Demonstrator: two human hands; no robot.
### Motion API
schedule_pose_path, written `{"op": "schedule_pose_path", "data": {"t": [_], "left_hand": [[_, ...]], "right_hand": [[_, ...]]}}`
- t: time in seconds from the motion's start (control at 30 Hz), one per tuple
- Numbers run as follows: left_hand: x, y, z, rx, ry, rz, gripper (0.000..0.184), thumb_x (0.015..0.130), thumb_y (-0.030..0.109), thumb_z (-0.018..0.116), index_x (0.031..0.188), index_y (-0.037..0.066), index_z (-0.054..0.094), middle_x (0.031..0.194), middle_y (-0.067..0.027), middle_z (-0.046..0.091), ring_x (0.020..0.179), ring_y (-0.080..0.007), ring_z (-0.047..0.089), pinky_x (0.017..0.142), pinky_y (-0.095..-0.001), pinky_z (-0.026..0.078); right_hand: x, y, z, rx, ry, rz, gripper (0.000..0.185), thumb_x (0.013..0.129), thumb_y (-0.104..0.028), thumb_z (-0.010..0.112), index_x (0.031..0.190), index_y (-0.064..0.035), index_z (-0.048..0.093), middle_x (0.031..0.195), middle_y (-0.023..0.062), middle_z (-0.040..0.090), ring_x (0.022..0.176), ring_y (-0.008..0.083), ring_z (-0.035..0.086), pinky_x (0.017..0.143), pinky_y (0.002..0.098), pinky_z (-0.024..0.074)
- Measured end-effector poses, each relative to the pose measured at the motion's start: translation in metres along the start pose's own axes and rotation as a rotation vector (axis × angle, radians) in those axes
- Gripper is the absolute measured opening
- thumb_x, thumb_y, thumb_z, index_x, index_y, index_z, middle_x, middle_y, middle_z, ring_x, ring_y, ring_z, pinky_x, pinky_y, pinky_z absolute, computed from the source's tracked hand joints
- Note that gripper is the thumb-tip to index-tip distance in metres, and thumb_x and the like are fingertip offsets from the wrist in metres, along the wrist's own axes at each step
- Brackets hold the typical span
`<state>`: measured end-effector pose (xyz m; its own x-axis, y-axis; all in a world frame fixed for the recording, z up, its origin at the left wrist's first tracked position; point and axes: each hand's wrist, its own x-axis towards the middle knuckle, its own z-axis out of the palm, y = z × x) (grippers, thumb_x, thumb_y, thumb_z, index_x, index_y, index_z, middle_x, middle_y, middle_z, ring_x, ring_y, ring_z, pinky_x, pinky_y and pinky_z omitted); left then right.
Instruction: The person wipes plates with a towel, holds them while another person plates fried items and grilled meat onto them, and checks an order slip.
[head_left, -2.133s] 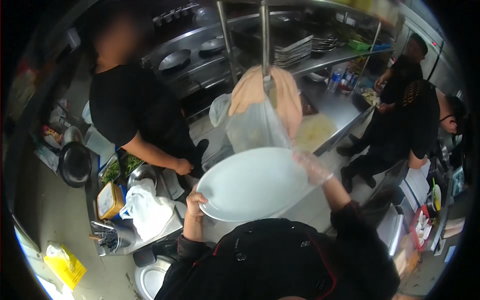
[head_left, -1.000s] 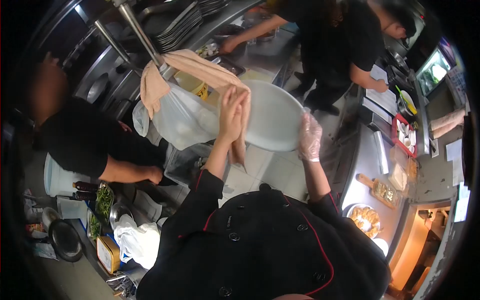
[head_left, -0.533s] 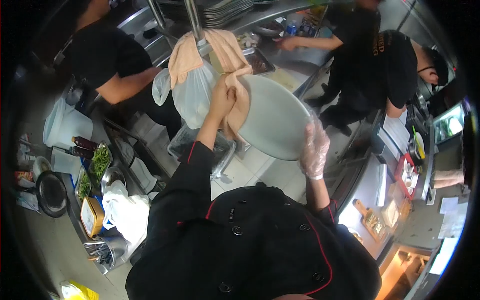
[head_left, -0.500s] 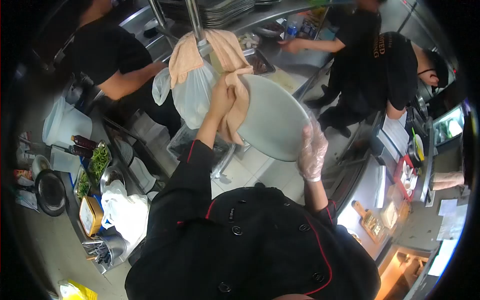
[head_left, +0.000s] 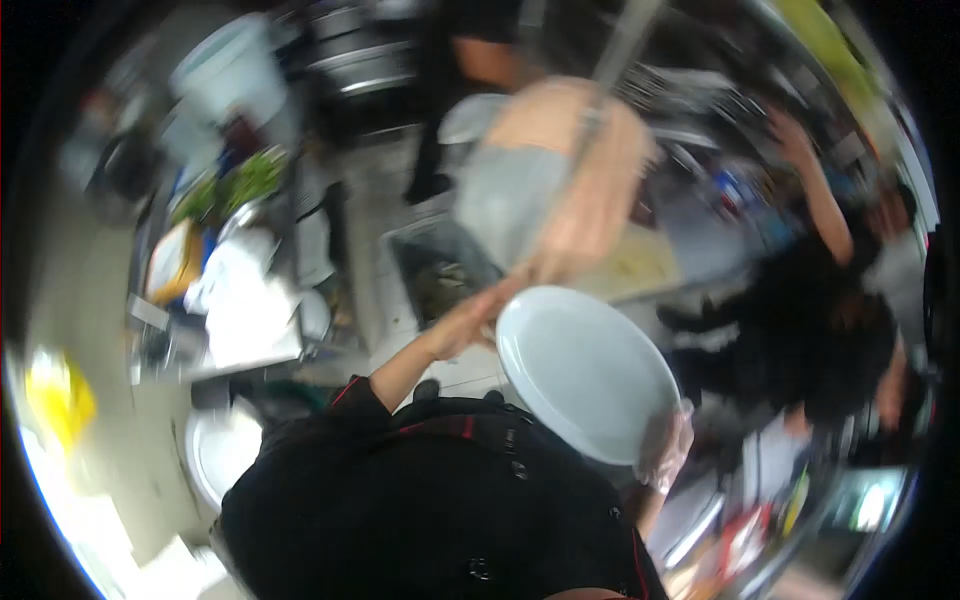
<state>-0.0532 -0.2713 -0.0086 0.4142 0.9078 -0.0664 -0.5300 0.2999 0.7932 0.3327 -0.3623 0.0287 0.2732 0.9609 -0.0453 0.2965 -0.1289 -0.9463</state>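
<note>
A large white oval plate is tilted in front of my chest. My right hand, in a clear plastic glove, grips its lower right edge. At the plate's left edge is my left hand, bare and blurred, with its fingers near the lower end of a peach cloth. Motion smear hides whether those fingers hold the cloth or the plate. The cloth hangs from a metal post over a whitish plastic bag.
Left, a counter carries greens, a yellow-rimmed tub and a white bag. A grey bin stands on the floor ahead. Co-workers in black stand at the right; another is partly visible at the top.
The view has swung and blurred. The plate is lower and nearer my chest, its inner face now towards me. My left hand no longer clearly clasps the cloth; my right stays on the rim.
</note>
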Motion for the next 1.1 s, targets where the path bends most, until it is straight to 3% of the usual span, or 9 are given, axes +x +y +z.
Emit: {"op": "schedule_pose_path", "data": {"t": [0.17, 0.23, 0.3, 0.33, 0.47, 0.53, 0.6, 0.73, 1.1], "left_hand": [[-0.088, 0.009, -0.052, -0.35, 0.179, -0.023, 0.046, 0.076, 0.028, 0.057, 0.108, -0.004, 0.055, 0.092, -0.0159, 0.063, 0.081, -0.0243, 0.063, 0.067, -0.0354, 0.053], [-0.146, 0.018, -0.065, -0.266, 0.254, 0.015, 0.055, 0.067, 0.018, 0.058, 0.116, -0.007, 0.048, 0.097, -0.0177, 0.06, 0.083, -0.0254, 0.062, 0.068, -0.0347, 0.052], [-0.202, 0.02, -0.061, -0.095, 0.363, 0.052, 0.067, 0.059, 0.01, 0.057, 0.122, -0.007, 0.042, 0.101, -0.0186, 0.058, 0.084, -0.0265, 0.06, 0.071, -0.0342, 0.051], [-0.228, 0.014, -0.053, 0.032, 0.447, 0.087, 0.072, 0.056, 0.007, 0.056, 0.125, -0.007, 0.04, 0.102, -0.0187, 0.057, 0.086, -0.0271, 0.06, 0.073, -0.0341, 0.051], [-0.336, -0.046, -0.04, -0.408, 0.785, 0.405, 0.075, 0.049, 0.003, 0.05, 0.124, -0.004, 0.042, 0.098, -0.0203, 0.058, 0.085, -0.0284, 0.059, 0.076, -0.0348, 0.05], [-0.378, -0.068, -0.028, -0.58, 0.863, 0.609, 0.071, 0.05, 0.004, 0.046, 0.12, -0.007, 0.044, 0.095, -0.0224, 0.058, 0.084, -0.0303, 0.059, 0.075, -0.0358, 0.051], [-0.415, -0.082, -0.018, -0.616, 0.974, 0.748, 0.07, 0.05, 0.005, 0.046, 0.119, -0.008, 0.045, 0.095, -0.0226, 0.058, 0.084, -0.0311, 0.059, 0.076, -0.0364, 0.051], [-0.466, -0.108, 0.003, -0.611, 1.213, 1.008, 0.069, 0.05, 0.008, 0.047, 0.117, -0.008, 0.046, 0.095, -0.023, 0.059, 0.084, -0.0327, 0.059, 0.077, -0.0376, 0.051], [-0.513, -0.16, 0.083, -0.575, 1.622, 1.433, 0.068, 0.05, 0.016, 0.049, 0.112, -0.011, 0.048, 0.094, -0.0242, 0.06, 0.085, -0.0372, 0.059, 0.08, -0.0407, 0.05]], "right_hand": [[0.069, -0.056, 0.115, 0.412, -0.552, -0.023, 0.04, 0.092, -0.032, 0.044, 0.104, 0.0041, 0.056, 0.095, 0.0092, 0.059, 0.084, 0.0172, 0.052, 0.073, 0.0322, 0.0428], [0.111, -0.043, 0.164, -0.243, -0.597, -0.988, 0.039, 0.091, -0.033, 0.046, 0.1, 0.0036, 0.057, 0.093, 0.0094, 0.059, 0.083, 0.0176, 0.052, 0.072, 0.0321, 0.0424], [0.121, -0.041, 0.23, -0.216, -0.817, -0.781, 0.04, 0.092, -0.035, 0.046, 0.097, 0.0024, 0.059, 0.091, 0.0108, 0.059, 0.083, 0.0194, 0.054, 0.072, 0.0324, 0.0425], [0.111, -0.054, 0.272, 0.106, -1.018, -0.053, 0.042, 0.092, -0.037, 0.044, 0.095, 0.0016, 0.06, 0.09, 0.0122, 0.06, 0.082, 0.0211, 0.055, 0.073, 0.0329, 0.0427], [0.05, -0.113, 0.425, -0.083, -1.572, -0.397, 0.051, 0.093, -0.045, 0.037, 0.084, -0.0006, 0.061, 0.085, 0.016, 0.062, 0.073, 0.0261, 0.057, 0.069, 0.036, 0.0432], [-0.02, -0.165, 0.484, -0.134, -1.634, -0.646, 0.044, 0.094, -0.038, 0.039, 0.08, -0.0021, 0.06, 0.082, 0.0155, 0.061, 0.074, 0.0284, 0.057, 0.067, 0.0373, 0.0435], [-0.067, -0.188, 0.56, 0.06, -1.326, -1.57, 0.031, 0.092, -0.027, 0.043, 0.08, -0.0048, 0.061, 0.08, 0.0139, 0.061, 0.077, 0.03, 0.057, 0.071, 0.0384, 0.045], [-0.189, -0.244, 0.697, 0.088, -1.176, -2.108, 0.015, 0.079, -0.01, 0.05, 0.085, -0.0064, 0.063, 0.083, 0.01, 0.062, 0.084, 0.0279, 0.058, 0.078, 0.0382, 0.0457], [-0.381, -0.296, 0.869, -0.461, -1.24, -2.297, 0.024, 0.075, -0.014, 0.059, 0.096, -0.0022, 0.061, 0.102, 0.01, 0.063, 0.1, 0.0231, 0.059, 0.08, 0.0367, 0.0492]]}}
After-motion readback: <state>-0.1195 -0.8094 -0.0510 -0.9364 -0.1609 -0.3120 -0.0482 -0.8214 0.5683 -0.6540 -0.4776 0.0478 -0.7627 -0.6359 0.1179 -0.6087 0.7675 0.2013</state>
